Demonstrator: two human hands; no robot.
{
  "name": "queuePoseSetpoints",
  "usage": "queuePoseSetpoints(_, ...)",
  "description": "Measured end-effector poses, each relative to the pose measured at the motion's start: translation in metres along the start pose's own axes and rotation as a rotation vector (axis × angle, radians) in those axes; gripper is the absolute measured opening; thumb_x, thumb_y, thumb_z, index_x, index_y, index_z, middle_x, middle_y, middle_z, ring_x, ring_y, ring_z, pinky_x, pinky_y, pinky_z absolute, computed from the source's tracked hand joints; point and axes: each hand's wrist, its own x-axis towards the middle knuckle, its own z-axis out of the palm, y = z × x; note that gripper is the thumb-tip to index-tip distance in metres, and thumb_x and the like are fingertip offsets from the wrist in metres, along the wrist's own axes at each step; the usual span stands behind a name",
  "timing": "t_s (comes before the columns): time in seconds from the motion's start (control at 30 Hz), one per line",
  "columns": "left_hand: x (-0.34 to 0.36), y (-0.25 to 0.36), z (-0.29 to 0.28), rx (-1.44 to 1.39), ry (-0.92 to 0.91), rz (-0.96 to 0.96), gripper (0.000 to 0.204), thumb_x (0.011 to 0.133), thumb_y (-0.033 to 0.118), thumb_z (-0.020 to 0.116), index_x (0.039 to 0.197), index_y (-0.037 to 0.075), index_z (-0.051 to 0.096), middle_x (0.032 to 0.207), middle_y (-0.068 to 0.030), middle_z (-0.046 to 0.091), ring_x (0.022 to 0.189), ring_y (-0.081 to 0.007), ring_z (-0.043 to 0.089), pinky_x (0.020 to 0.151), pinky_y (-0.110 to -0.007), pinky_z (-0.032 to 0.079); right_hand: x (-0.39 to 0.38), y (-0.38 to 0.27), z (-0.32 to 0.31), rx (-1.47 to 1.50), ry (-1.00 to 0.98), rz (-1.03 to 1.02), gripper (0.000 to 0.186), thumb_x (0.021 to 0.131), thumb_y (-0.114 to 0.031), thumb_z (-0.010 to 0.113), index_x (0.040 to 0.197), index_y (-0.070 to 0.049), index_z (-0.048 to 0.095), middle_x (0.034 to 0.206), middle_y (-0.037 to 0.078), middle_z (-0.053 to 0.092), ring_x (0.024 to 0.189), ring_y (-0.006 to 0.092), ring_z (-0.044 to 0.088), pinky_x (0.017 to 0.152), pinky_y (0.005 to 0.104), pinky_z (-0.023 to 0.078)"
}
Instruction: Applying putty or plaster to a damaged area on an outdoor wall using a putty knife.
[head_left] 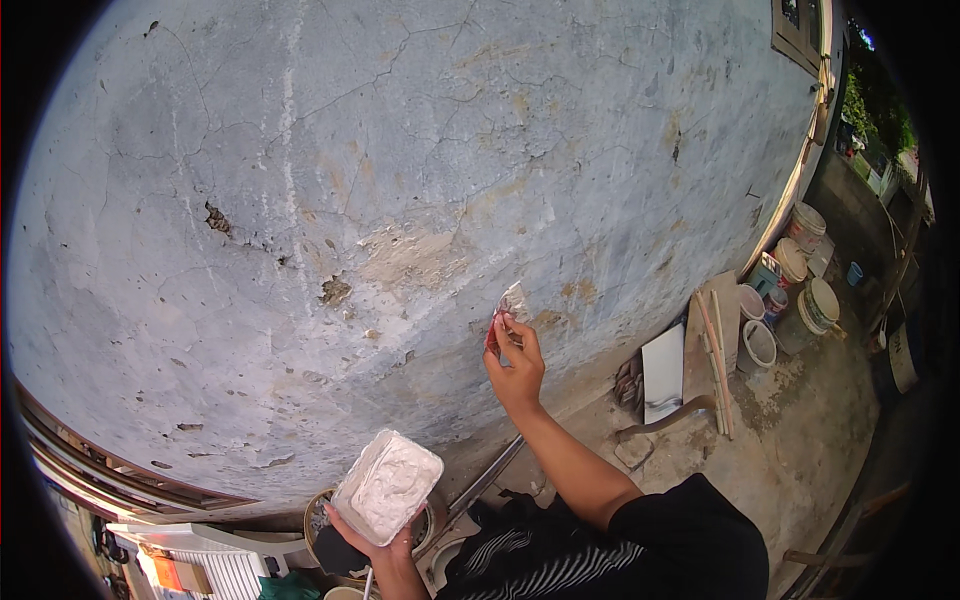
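My right hand is raised to a cracked, weathered grey-blue wall and grips a small putty knife with a red handle; its blade, smeared with white filler, rests against the wall. Lower down, my left hand holds from below a clear rectangular tub of white putty. Holes and chipped patches mark the wall to the left of the blade.
Several paint buckets stand along the wall's foot at the right, beside wooden boards and a white panel. A round basin sits under the tub. Bare concrete ground stretches to the right.
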Motion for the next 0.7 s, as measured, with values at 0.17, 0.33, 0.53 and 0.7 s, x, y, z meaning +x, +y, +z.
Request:
queuePoseSetpoints(0.17,-0.022,-0.005,-0.004,0.074,0.033,0.077,0.097,0.091,0.078,0.044,0.161,0.012,0.033,0.158,-0.0223,0.045,0.131,-0.0566,0.054,0.075,-0.08,0.057,-0.012,-0.002,0.01,0.031,-0.04,-0.025,0.058,0.074,0.004,0.077,0.13,-0.01,0.075,0.128,0.014,0.066,0.106,0.028,0.07,0.087,0.0375,0.06)
queuePoseSetpoints(0.33,-0.035,-0.009,-0.001,0.106,0.064,0.124,0.095,0.091,0.077,0.045,0.161,0.014,0.034,0.159,-0.0206,0.044,0.135,-0.0541,0.052,0.076,-0.078,0.058,-0.018,-0.014,0.013,0.081,-0.077,0.008,0.058,0.075,0.006,0.077,0.131,-0.009,0.074,0.13,0.012,0.066,0.105,0.0251,0.071,0.089,0.0346,0.059)
queuePoseSetpoints(0.53,-0.036,-0.019,0.003,0.106,0.024,0.117,0.094,0.091,0.077,0.045,0.161,0.015,0.034,0.159,-0.0193,0.045,0.132,-0.0548,0.054,0.076,-0.079,0.057,-0.034,-0.027,0.007,0.132,-0.201,-0.045,0.056,0.075,0.003,0.077,0.13,-0.007,0.074,0.128,0.013,0.067,0.102,0.0261,0.071,0.087,0.0346,0.059)
queuePoseSetpoints(0.7,-0.037,-0.03,0.009,0.111,0.044,0.11,0.095,0.092,0.077,0.044,0.161,0.013,0.034,0.158,-0.0207,0.045,0.129,-0.0546,0.057,0.073,-0.077,0.059,-0.036,-0.026,-0.021,0.169,-0.255,-0.06,0.052,0.077,0.001,0.076,0.128,-0.009,0.074,0.124,0.009,0.07,0.1,0.0267,0.07,0.088,0.0368,0.058)
